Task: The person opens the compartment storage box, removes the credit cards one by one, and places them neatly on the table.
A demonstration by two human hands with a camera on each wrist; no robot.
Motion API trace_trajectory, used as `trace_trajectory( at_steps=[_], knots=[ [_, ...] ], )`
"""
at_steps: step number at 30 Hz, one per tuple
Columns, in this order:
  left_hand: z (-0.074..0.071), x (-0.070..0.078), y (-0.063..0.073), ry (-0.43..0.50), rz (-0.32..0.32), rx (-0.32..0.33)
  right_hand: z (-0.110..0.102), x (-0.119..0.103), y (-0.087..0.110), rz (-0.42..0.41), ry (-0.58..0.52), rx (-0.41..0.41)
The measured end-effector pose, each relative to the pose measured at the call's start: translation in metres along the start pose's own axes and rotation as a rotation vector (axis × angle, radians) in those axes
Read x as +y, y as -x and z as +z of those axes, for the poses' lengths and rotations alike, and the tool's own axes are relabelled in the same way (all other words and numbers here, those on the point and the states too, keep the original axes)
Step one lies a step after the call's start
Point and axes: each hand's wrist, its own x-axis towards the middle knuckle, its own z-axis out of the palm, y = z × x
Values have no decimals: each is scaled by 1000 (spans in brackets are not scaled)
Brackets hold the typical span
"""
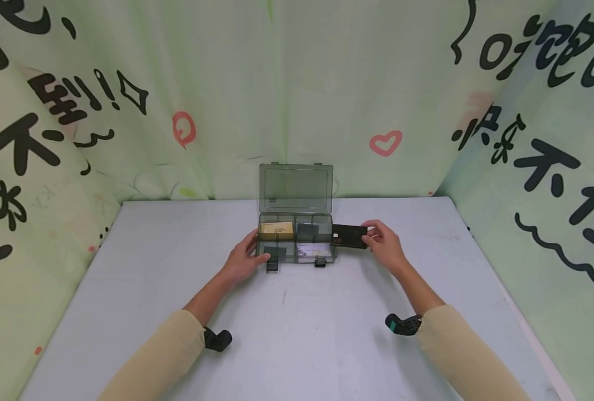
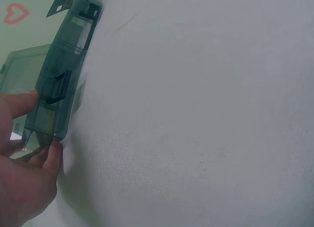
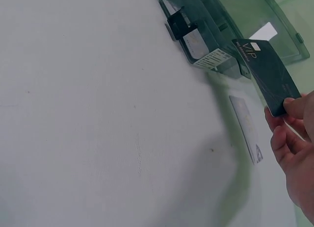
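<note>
A clear grey compartment box (image 1: pixel 290 259) stands on the table with its lid (image 1: pixel 297 189) raised at the back. My left hand (image 1: pixel 247 259) grips its left end, thumb at the front wall and fingers along the side, as the left wrist view also shows. Between thumb and fingers, my right hand (image 1: pixel 383 245) pinches a black VIP card (image 1: pixel 348 236), its far end at the box's right wall. A gold card (image 1: pixel 277 230) sits in the back left compartment and a dark card (image 1: pixel 307 231) in the back right. The front right compartment holds a whitish card (image 1: pixel 313 250).
Two dark latches, the left one (image 1: pixel 272 264) and the right one (image 1: pixel 320 262), hang at the box's front. In the right wrist view a pale card (image 3: pixel 245 126) lies on the white table (image 1: pixel 297 334) beside the box. A printed curtain (image 1: pixel 297 83) encloses the table.
</note>
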Motion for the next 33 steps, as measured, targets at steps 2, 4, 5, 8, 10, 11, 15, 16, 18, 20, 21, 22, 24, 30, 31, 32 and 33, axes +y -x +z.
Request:
trace_trajectory(
  at_steps=[2, 4, 5, 8, 10, 11, 15, 16, 18, 20, 21, 22, 24, 30, 31, 32, 33],
  knots=[
    [0, -1, 0, -2, 4, -2, -1, 2, 0, 13, 0, 0],
    [0, -1, -1, -1, 5, -1, -3, 4, 0, 16, -5, -1],
    [0, -1, -1, 1, 5, 0, -4, 5, 0, 19, -10, 0],
    [0, -1, -1, 1, 5, 1, -8, 8, 0, 29, -2, 3],
    [0, -1, -1, 1, 4, 2, -10, 11, 1, 40, 12, 4],
    [0, 0, -1, 0, 2, 2, -11, 13, 1, 44, 18, 4],
    [0, 0, 0, -1, -3, 0, -15, 19, 2, 47, 55, -3],
    [0, 0, 0, -1, -3, -1, -16, 20, 1, 48, 66, -7],
    [0, 0, 0, 0, -2, -2, -16, 23, 1, 59, 93, -16],
    [0, 0, 0, 0, -2, -3, -15, 26, 0, 76, 119, -35],
    [0, 0, 0, 1, -2, -3, -15, 27, 0, 87, 130, -44],
    [0, -1, 0, 1, -2, -3, -14, 28, 0, 101, 141, -54],
    [0, -1, 0, -3, 0, -3, -12, 29, 0, 117, 160, -64],
    [0, -2, 0, -15, 0, -3, -8, 32, 0, 113, 258, -54],
    [0, -1, 0, -16, -4, -1, -8, 32, -1, 110, 271, -51],
    [0, -1, 1, -17, -8, 0, -7, 31, -1, 109, 279, -49],
    [0, -1, 1, -18, -8, 1, -7, 30, -1, 109, 290, -49]
  ],
)
